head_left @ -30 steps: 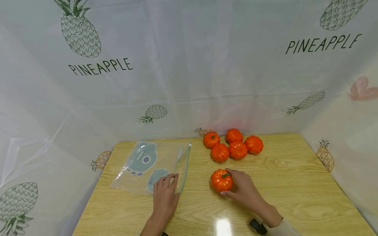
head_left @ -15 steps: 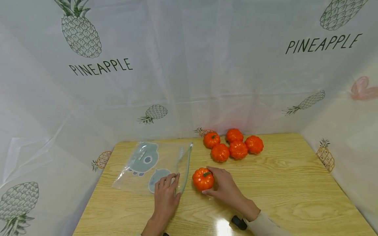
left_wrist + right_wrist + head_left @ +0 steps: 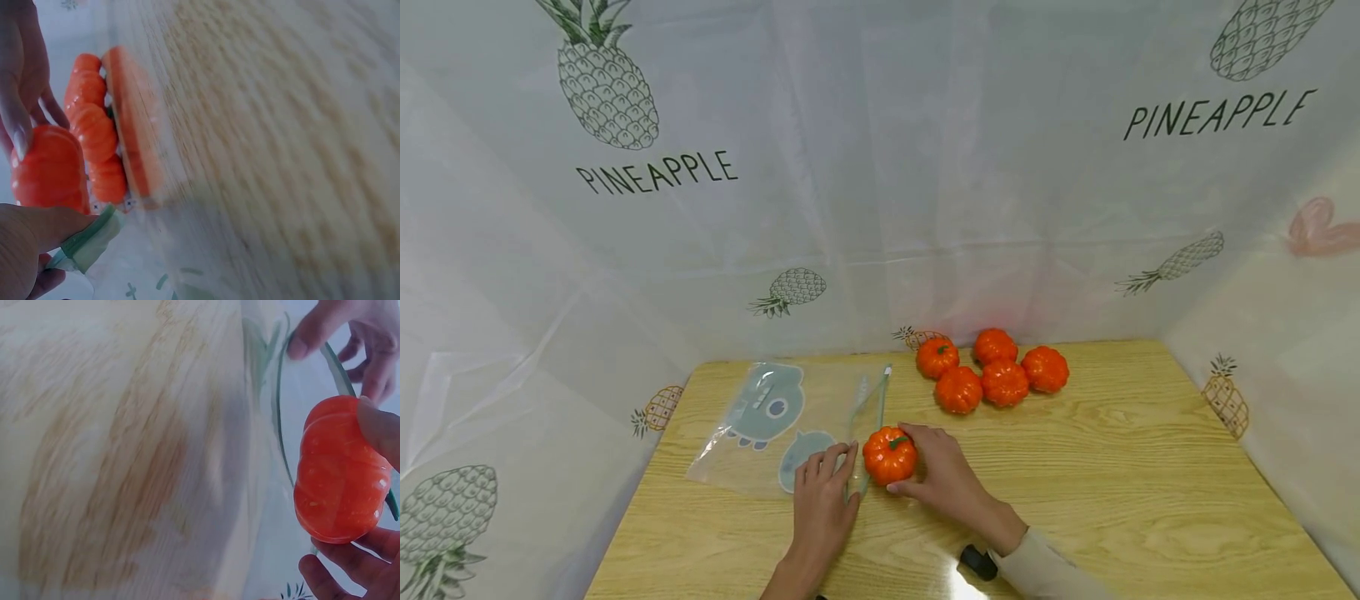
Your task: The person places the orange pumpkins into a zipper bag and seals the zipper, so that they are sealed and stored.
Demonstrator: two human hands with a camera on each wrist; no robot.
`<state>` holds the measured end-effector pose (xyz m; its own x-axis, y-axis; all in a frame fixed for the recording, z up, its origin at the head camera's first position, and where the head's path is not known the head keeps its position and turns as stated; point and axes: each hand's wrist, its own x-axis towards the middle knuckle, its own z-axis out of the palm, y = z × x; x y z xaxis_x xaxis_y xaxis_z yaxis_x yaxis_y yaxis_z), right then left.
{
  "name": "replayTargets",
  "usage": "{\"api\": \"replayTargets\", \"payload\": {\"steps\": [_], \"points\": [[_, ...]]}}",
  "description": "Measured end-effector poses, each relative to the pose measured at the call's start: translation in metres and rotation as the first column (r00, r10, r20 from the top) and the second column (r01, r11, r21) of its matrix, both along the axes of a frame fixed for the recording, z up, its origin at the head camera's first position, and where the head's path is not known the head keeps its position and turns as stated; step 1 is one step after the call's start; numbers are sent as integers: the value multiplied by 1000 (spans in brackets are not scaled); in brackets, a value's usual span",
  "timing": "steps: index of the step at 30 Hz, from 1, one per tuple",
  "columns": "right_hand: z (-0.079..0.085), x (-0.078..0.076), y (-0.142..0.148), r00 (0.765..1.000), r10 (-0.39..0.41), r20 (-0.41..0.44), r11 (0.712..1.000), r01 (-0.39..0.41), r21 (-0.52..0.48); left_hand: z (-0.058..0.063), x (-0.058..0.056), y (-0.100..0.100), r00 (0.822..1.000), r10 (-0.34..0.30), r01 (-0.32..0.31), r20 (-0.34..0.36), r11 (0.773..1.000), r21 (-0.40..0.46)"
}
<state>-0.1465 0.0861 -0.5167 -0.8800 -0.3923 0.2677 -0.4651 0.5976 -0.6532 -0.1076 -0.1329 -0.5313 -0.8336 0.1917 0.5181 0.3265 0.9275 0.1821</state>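
Note:
A clear zip bag [image 3: 767, 404] with blue cartoon prints lies flat on the table, its green-edged mouth facing right. My left hand [image 3: 820, 504] is at the near corner of that mouth. In the left wrist view, the thumb and fingers pinch the green zip edge [image 3: 94, 240]. With thumb and fingers on either side, my right hand [image 3: 947, 475] grips a shiny orange toy pumpkin [image 3: 887, 457] with a green stem. This pumpkin overlaps the bag's mouth in the head view. The right wrist view shows the held pumpkin [image 3: 340, 481] close to the parted green edges.
Several more orange pumpkins [image 3: 1004, 382] sit grouped at the back of the wooden table [image 3: 1120, 467]. Behind them rises a white curtain [image 3: 925, 167] printed with pineapples, which also runs down both sides. A dark wrist device [image 3: 977, 562] shows at the right sleeve.
My right hand has carried the pumpkin leftward from the middle of the table to the bag's mouth. The left hand has stayed at the bag's edge. The other pumpkins have not moved.

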Motion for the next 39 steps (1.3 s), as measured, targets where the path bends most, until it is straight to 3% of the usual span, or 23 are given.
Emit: {"api": "replayTargets", "payload": {"steps": [7, 14, 26, 39], "points": [[-4, -2, -11, 1000, 11, -13, 1000, -11, 6, 0, 0, 3, 1000, -18, 18, -4, 1000, 22], [-9, -7, -19, 1000, -4, 4, 999, 4, 51, -3, 0, 5, 997, -48, 48, -61, 999, 10], [-18, -12, -33, 999, -11, -52, 996, 15, 87, -5, -3, 8, 987, -104, 104, -126, 995, -7], [-24, -16, -42, 992, -19, -127, 988, 37, 147, -6, -5, 9, 981, -116, 106, -156, 992, -68]]}}
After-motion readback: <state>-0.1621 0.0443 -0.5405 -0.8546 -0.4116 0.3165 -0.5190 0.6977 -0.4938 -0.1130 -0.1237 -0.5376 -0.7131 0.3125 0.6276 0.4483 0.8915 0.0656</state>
